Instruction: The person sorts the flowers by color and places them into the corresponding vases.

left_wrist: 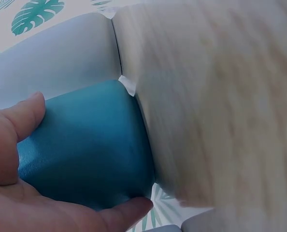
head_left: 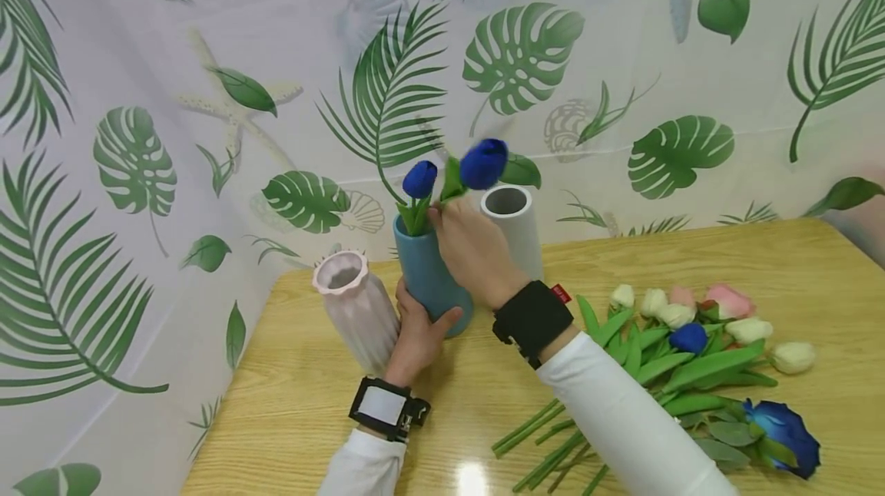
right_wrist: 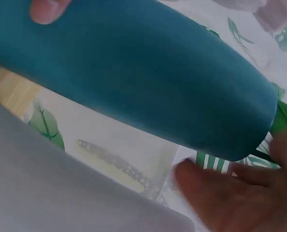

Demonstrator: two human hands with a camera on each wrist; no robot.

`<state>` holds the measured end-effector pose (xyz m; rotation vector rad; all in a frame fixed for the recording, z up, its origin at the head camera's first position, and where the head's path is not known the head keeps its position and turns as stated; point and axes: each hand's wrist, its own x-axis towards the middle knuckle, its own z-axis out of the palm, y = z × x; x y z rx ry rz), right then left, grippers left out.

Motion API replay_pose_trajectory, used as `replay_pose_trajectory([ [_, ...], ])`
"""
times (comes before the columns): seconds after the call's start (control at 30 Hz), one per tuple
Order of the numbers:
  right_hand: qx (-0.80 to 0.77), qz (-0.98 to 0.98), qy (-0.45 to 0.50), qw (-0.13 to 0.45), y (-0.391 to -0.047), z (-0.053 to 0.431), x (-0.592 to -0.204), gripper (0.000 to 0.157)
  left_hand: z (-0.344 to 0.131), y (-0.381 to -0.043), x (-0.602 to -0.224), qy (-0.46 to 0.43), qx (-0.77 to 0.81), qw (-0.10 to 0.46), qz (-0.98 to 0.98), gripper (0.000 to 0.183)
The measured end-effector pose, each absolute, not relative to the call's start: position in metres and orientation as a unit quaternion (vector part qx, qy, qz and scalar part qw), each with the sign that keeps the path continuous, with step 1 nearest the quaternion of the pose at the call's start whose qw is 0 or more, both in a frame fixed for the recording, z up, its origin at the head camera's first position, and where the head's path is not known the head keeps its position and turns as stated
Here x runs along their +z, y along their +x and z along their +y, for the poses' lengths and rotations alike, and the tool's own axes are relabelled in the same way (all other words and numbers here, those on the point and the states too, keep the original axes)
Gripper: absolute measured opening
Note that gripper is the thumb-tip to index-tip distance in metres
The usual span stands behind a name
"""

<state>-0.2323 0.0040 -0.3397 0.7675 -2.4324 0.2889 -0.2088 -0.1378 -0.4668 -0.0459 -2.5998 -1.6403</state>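
A blue vase (head_left: 430, 273) stands on the wooden table, with one blue tulip (head_left: 419, 180) upright in its mouth. Low on its body, my left hand (head_left: 419, 338) holds it, thumb on one side and fingers on the other; the left wrist view shows the vase's base (left_wrist: 93, 145) between them. Beside the rim, my right hand (head_left: 477, 246) pinches a second blue tulip (head_left: 483, 164), blurred, its bloom above the fist. Whether that stem is inside the mouth is hidden by the hand. In the right wrist view, the right hand (right_wrist: 245, 193) is close to the rim.
A pink ruffled vase (head_left: 356, 312) stands left of the blue one, and a white vase (head_left: 520, 231) behind to the right. Artificial tulips (head_left: 681, 342) lie heaped on the table (head_left: 276, 404) at right, near a large blue rose (head_left: 784, 434). Leaf-printed cloth (head_left: 608, 43) hangs behind.
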Motion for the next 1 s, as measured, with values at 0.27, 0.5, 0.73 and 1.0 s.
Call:
replay_pose_trajectory([
  [0.27, 0.331, -0.913, 0.231, -0.055, -0.234, 0.021, -0.347, 0.089, -0.136, -0.208, -0.466, -0.018, -0.522, 0.035, -0.852, 0.102],
  [0.5, 0.340, -0.905, 0.250, -0.060, -0.212, 0.027, -0.372, 0.088, -0.136, -0.208, -0.463, -0.028, -0.525, 0.031, -0.850, 0.103],
  [0.73, 0.323, -0.900, 0.292, -0.031, -0.188, 0.040, -0.390, 0.078, -0.137, -0.206, -0.462, -0.011, -0.528, 0.031, -0.849, 0.101],
  [1.0, 0.273, -0.898, 0.340, -0.064, -0.147, 0.095, -0.406, 0.029, -0.135, -0.207, -0.463, 0.007, -0.530, 0.022, -0.847, 0.106],
])
